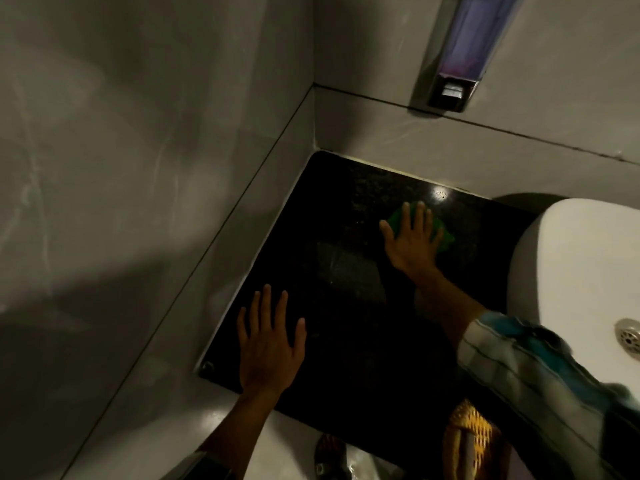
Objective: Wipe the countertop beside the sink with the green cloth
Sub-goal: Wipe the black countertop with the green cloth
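The black polished countertop [346,271] fills the corner between two grey walls, left of the white sink [571,258]. A green cloth [445,237] lies flat on its far part, near the sink. My right hand [412,240] presses flat on the cloth, fingers spread, so only the cloth's edges show around it. My left hand [270,344] rests palm down on the near left part of the countertop, fingers apart, holding nothing.
A soap dispenser [460,57] is mounted on the back wall above the counter. The sink's drain [630,337] shows at the right edge. Grey tiled walls close in the counter at left and back. A yellow patterned garment [471,438] and a sandalled foot [329,455] appear below the front edge.
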